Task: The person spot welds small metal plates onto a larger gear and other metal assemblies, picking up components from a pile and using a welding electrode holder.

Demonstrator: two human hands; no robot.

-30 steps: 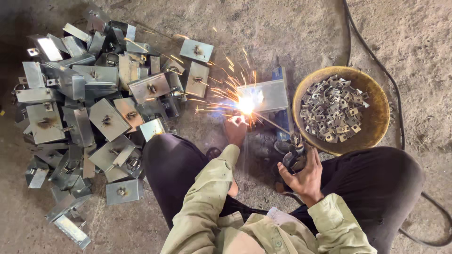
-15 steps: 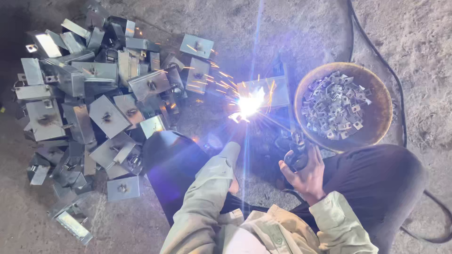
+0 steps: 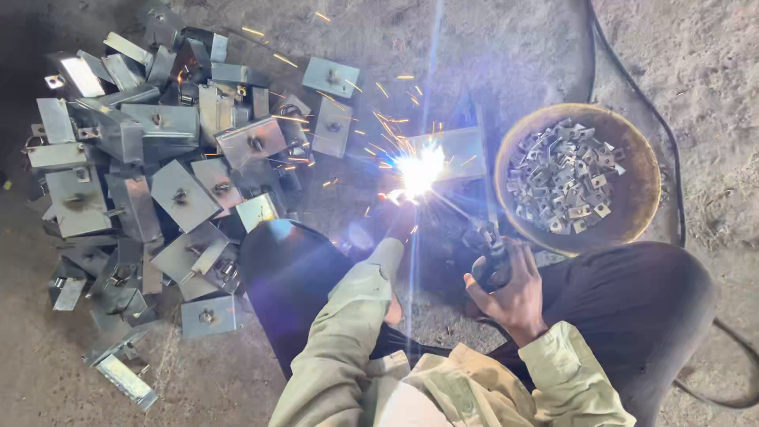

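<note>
White-blue arc light (image 3: 417,170) flares at the near edge of a small galvanised steel bracket (image 3: 455,152) lying on the dirt floor (image 3: 490,47), and orange sparks scatter leftward over the heap of finished plates (image 3: 150,174). The risks, as I judge them, come from bare skin and closeness: the left hand (image 3: 402,220) sits just beside the arc, mostly lost in the glare (I cannot tell whether it is spread or pinching the bracket), so spatter or the hot metal could burn it. Sparks also fly toward the dark trouser knee (image 3: 292,269) and could scorch the cloth. If the rod tip sticks or wanders off the joint, the weld would be weak or the bracket could shift under the push. The right hand (image 3: 514,292) is wrapped in a closed fist round the black electrode holder (image 3: 489,257), wrist bent back, the thin rod (image 3: 451,209) slanting up and left to the arc. Both forearms in pale olive sleeves reach forward between the knees. The black cable (image 3: 672,182) curls round a rusty bowl of small metal clips (image 3: 565,174) at the right, and a snag there could jerk the holder.
</note>
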